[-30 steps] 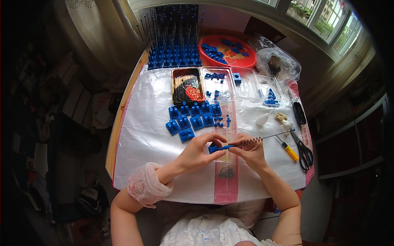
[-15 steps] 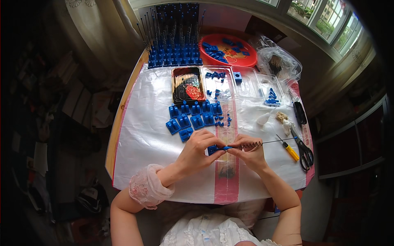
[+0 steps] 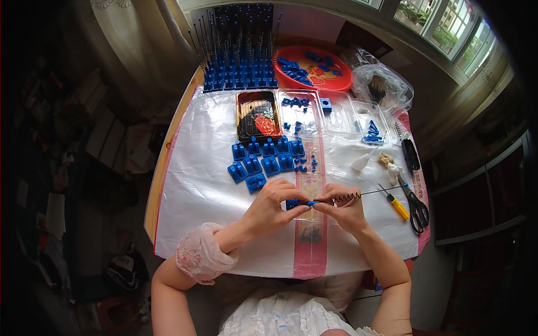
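Note:
My left hand (image 3: 274, 204) pinches a small blue plastic block (image 3: 292, 204) over the front middle of the table. My right hand (image 3: 343, 206) grips a thin metal rod with a coiled spring (image 3: 358, 195) on it; the rod's blue tip meets the block and its free end points right. A group of loose blue blocks (image 3: 263, 161) lies just beyond my hands on the clear plastic sheet (image 3: 196, 185).
At the back stand rows of blue blocks with upright rods (image 3: 238, 50), a red round tray (image 3: 314, 67) of blue pieces, clear trays (image 3: 342, 115) and a dark tray (image 3: 258, 115). A yellow-handled screwdriver (image 3: 395, 204), black scissors (image 3: 416, 204) and a plastic bag (image 3: 384, 84) lie at right.
The rod's tip has moved left into the blue block and my hands have drawn closer together, staying in the same place on the table.

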A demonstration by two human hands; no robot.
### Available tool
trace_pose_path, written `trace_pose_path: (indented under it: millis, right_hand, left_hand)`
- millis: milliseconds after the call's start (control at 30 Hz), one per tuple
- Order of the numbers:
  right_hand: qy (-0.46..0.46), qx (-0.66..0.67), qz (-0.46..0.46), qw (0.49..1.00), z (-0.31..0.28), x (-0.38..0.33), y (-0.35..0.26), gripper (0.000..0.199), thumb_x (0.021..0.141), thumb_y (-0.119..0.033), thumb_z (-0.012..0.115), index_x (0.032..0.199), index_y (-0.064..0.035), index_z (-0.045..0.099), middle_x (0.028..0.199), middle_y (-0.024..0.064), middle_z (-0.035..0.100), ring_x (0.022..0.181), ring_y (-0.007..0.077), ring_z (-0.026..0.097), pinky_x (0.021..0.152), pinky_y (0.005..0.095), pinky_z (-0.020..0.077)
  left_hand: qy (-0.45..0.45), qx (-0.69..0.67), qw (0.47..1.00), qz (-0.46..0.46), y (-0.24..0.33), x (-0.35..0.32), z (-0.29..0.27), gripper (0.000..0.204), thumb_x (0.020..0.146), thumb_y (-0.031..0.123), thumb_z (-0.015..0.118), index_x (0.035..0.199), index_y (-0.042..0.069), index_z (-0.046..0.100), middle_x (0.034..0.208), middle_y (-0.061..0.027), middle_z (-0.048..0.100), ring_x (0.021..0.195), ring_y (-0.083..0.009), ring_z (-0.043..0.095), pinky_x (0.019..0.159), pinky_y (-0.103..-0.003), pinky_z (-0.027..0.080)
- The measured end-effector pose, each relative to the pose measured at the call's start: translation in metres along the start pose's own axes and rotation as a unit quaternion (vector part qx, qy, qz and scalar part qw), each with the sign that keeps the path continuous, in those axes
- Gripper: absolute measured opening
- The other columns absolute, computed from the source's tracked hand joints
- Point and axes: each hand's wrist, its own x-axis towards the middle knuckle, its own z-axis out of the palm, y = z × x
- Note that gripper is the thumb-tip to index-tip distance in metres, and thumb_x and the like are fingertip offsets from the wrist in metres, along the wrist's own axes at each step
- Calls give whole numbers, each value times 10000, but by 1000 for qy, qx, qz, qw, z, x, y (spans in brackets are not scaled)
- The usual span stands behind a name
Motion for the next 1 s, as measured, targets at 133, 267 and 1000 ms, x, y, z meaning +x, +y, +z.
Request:
trace_pose_path:
  millis: [133,267,1000]
  right_hand:
    - [-1,6,2,1000,0,-1,-2,107,834,-27,822,936,-14,794,812,36,701,700,58,557,608,213,409]
    - [-4,17,6,1000,-1,-2,-1,102,831,-22,824,926,-10,790,818,40,704,708,64,566,617,219,417]
    - [-29,101,28,994,1,-4,-13,98,816,59,797,902,15,778,828,55,704,738,95,591,643,250,432]
  left_hand:
    - [-23,-47,998,-39,-1,-1,-1,155,808,136,822,944,71,786,874,-56,732,866,-200,652,827,-322,471]
    - [-46,-116,988,-95,-2,-1,-2,170,833,171,806,953,52,787,908,-63,761,860,-205,654,807,-346,484]
    - [-144,-378,877,-261,-3,-3,-5,202,901,162,787,1008,-9,789,912,-39,758,826,-72,660,771,-235,523]
